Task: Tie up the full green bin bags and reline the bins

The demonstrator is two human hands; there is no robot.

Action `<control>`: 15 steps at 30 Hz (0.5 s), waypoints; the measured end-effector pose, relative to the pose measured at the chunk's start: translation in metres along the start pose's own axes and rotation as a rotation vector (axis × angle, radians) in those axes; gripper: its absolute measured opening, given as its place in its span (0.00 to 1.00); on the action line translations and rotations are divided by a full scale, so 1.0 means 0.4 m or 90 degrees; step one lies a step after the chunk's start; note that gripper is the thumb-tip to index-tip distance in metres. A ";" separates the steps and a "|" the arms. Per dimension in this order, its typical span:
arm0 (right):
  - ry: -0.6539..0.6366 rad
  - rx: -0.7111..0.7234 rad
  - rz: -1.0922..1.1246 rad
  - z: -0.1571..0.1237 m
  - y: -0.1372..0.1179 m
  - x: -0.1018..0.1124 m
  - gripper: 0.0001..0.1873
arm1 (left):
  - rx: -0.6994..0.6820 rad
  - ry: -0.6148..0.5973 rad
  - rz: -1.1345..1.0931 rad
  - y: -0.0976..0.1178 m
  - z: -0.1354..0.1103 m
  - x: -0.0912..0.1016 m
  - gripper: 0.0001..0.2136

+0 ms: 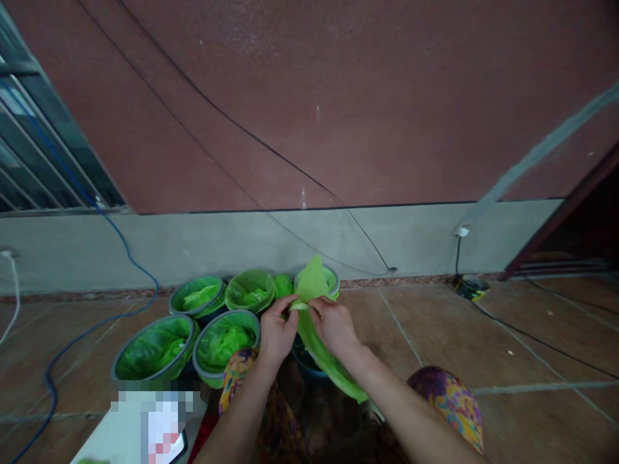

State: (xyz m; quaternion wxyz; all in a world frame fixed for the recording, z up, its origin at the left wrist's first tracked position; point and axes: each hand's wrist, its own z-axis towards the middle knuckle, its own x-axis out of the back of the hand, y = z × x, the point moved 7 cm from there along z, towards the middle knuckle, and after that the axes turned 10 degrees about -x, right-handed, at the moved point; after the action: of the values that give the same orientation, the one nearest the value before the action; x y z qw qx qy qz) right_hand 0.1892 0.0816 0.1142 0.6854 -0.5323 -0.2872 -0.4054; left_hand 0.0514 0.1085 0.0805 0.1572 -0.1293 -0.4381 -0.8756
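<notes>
Plastic [313,339], pinched by your left hand [278,332] and right hand [337,325], runs from twelve to five o'clock, tail nearer the right.

Legible text: none. Phone-like device [165,426], lower left of frame: face masked by pixelation, red patches visible, characters unreadable. Dark round container [474,289], right of frame, below mid-height: yellow marking on side, too blurred to read.

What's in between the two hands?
In the head view, some thin green plastic stretches between the left hand and right hand, held by both.
</notes>
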 end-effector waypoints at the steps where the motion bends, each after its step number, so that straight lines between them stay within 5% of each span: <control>1: 0.008 0.005 -0.015 0.005 0.006 0.017 0.14 | -0.002 -0.010 0.035 -0.001 -0.003 -0.001 0.15; 9: 0.171 0.031 -0.125 0.016 0.060 0.199 0.15 | -0.001 -0.021 0.243 -0.038 -0.034 0.004 0.12; 15: 0.339 -0.109 -0.184 0.015 0.185 0.340 0.17 | 0.042 -0.021 0.293 -0.111 -0.044 0.073 0.18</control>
State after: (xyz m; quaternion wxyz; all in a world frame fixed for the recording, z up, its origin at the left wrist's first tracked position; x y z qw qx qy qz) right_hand 0.3223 0.0610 0.1913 0.6243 -0.4170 -0.1352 -0.6466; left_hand 0.0057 0.1145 0.0485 0.3496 -0.2347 -0.4279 -0.7997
